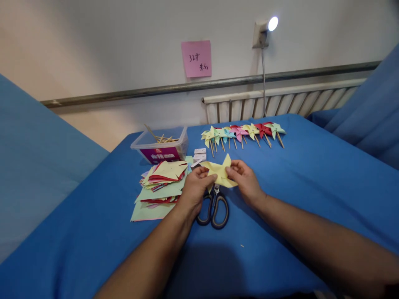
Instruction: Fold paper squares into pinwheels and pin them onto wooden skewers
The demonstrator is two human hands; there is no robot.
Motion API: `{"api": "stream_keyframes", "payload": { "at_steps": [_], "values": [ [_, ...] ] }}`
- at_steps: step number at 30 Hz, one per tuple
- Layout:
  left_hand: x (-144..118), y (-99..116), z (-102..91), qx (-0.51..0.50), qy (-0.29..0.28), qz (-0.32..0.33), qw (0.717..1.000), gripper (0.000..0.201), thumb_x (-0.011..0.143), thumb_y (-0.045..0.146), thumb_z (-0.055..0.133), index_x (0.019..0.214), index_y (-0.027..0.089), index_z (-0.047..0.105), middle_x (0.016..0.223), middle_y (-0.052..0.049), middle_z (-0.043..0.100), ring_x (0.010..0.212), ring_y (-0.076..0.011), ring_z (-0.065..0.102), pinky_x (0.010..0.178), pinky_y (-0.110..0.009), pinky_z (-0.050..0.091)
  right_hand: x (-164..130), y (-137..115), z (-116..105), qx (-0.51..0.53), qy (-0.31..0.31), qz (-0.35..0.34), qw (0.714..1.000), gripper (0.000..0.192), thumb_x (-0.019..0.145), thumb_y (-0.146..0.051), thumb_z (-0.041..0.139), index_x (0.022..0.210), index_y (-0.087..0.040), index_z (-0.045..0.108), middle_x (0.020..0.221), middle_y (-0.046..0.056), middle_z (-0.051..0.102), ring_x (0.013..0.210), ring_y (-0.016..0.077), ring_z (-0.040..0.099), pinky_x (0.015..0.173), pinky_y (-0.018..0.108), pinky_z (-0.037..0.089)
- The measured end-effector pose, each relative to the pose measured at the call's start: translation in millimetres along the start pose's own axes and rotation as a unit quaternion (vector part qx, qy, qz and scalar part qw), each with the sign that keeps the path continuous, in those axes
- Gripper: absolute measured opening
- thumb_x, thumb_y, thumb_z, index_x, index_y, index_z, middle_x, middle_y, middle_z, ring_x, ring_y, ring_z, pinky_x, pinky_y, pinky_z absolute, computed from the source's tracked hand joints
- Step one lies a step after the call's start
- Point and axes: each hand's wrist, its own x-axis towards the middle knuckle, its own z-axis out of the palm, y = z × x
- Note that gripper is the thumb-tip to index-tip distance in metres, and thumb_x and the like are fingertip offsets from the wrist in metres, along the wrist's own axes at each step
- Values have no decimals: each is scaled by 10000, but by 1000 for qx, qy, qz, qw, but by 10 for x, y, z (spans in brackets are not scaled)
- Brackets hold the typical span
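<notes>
Between my two hands is a yellow paper pinwheel [220, 171], partly folded, with one pointed blade standing up. My left hand [196, 185] pinches its left side, thumb on top. On the other side my right hand [245, 178] grips the paper between thumb and fingers. Scissors with black handles [220, 211] lie on the blue cloth just below the paper, their blades mostly hidden by it. A stack of cut coloured paper [162, 182] sits left of my left hand. Two small white boxes [199, 155] stand behind that hand.
A clear plastic tub [183, 145] holding wooden sticks stands at the back left. Several finished pinwheels on sticks [240, 133] lie in a row along the back of the blue-covered table [296, 187]. Blue curtains hang at both sides. A small scrap [242, 246] lies near the front.
</notes>
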Motion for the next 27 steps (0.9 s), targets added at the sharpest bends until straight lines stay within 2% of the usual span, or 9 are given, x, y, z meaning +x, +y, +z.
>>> {"api": "stream_keyframes", "payload": {
  "at_steps": [3, 6, 10, 14, 18, 22, 24, 27],
  "values": [
    [6, 157, -50, -81, 12, 28, 996, 331, 565, 97, 785, 832, 139, 594, 751, -15, 686, 642, -125, 640, 623, -228, 508, 58, -10, -74, -27, 36, -28, 999, 320, 766, -476, 637, 900, -189, 595, 829, 19, 675, 695, 132, 602, 673, 276, 460],
    [-8, 352, -120, -145, 19, 35, 989, 309, 590, 58, 758, 851, 148, 620, 828, -17, 696, 687, -125, 645, 599, -218, 513, 133, 17, -124, -63, 55, -7, 996, 310, 740, -459, 648, 871, -183, 600, 785, 17, 674, 645, 122, 590, 634, 261, 440],
    [-45, 536, -193, -215, 45, 34, 975, 249, 634, 15, 697, 808, 174, 619, 798, -2, 690, 669, -128, 640, 581, -228, 518, 202, 122, -148, -109, 25, -3, 994, 258, 673, -376, 690, 817, -178, 607, 687, -8, 643, 637, 129, 590, 641, 269, 460],
    [-56, 581, -219, -243, 53, 36, 968, 210, 664, 25, 669, 807, 171, 619, 785, -13, 686, 673, -135, 646, 579, -232, 521, 200, 256, -157, -222, -27, -74, 972, 181, 757, -333, 619, 843, -178, 657, 724, 0, 628, 655, 132, 579, 649, 277, 465],
    [-33, 540, -215, -240, 52, 42, 968, 217, 644, -3, 677, 757, 167, 603, 754, 12, 677, 645, -113, 637, 569, -216, 515, 168, 305, -83, -381, -91, -171, 904, 165, 818, -236, 566, 910, -205, 700, 868, 24, 626, 756, 140, 597, 729, 287, 477],
    [-1, 493, -222, -218, 46, 35, 974, 215, 644, 3, 691, 767, 158, 607, 761, 20, 679, 613, -96, 620, 551, -204, 507, 198, 231, 138, -484, -122, -236, 834, 215, 854, -222, 550, 1002, -209, 705, 1084, 73, 607, 999, 176, 579, 888, 304, 454],
    [15, 481, -238, -215, 44, 44, 975, 214, 650, 8, 690, 785, 155, 612, 785, 17, 683, 636, -94, 625, 554, -195, 506, 255, 176, 272, -539, -127, -246, 796, 228, 865, -236, 538, 1014, -215, 709, 1187, 84, 580, 1094, 208, 541, 941, 332, 428],
    [38, 474, -266, -208, 41, 52, 976, 200, 658, 26, 697, 791, 150, 614, 807, 12, 685, 643, -91, 624, 553, -193, 504, 370, 118, 453, -628, -134, -207, 738, 253, 873, -254, 511, 1009, -227, 723, 1185, 94, 596, 1095, 255, 536, 931, 378, 425]
  ]
}}
